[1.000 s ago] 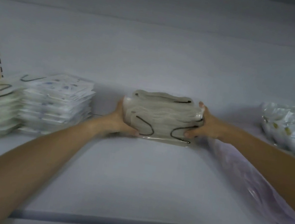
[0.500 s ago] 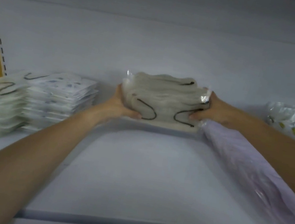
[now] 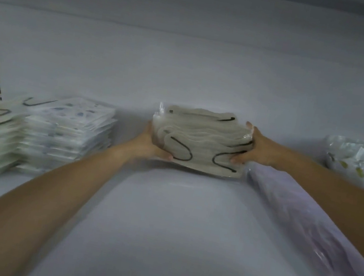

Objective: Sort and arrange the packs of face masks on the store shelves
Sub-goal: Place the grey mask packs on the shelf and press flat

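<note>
Packs of face masks (image 3: 199,140) are being gripped as one stack, the left hand (image 3: 151,144) and right hand (image 3: 254,147) curled round its opposite ends, likely so that none is slipping loose. It is being held near the back edge of the shelf (image 3: 162,219), apart from the patterned stack (image 3: 69,128).

I can read no word, brand or number anywhere; the clear plastic packs of face masks (image 3: 200,138) are too blurred.
</note>
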A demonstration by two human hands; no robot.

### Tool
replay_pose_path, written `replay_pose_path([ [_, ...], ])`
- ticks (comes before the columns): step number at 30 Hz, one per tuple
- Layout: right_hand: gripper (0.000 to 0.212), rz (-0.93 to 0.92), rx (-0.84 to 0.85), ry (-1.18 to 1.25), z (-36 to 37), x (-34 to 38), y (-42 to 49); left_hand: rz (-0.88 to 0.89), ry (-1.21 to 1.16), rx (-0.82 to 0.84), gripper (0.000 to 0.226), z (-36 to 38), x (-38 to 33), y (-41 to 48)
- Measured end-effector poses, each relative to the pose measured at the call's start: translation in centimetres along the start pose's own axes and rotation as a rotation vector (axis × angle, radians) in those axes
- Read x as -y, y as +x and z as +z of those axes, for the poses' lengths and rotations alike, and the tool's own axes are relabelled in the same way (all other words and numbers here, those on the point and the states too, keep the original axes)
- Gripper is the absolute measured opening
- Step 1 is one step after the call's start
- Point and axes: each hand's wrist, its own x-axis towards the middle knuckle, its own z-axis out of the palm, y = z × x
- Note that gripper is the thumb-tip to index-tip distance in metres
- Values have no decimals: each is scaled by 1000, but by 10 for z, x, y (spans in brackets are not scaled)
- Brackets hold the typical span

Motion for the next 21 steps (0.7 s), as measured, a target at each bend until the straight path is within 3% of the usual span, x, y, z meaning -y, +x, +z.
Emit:
replay_pose_path([
  [4, 134, 116, 93, -237, -1, -8, 6, -41, -62, -40, 125, 19, 9, -3],
  [6, 137, 110, 41, -419, -11, 2, 4, -28, -47, -57, 127, 21, 16, 1],
  [12, 130, -178, -20, -865, -21, 55, -8, -38, -41, -7, 142, 13, 33, 16],
  [16, 106, -212, 39, -1039, 16, 52, 7, -27, -57, 7, 135, 17, 22, 8],
  [21, 101, -160, 46, -1051, 23, 46, 17, -7, -115, 50, 124, 19, 20, 8],
])
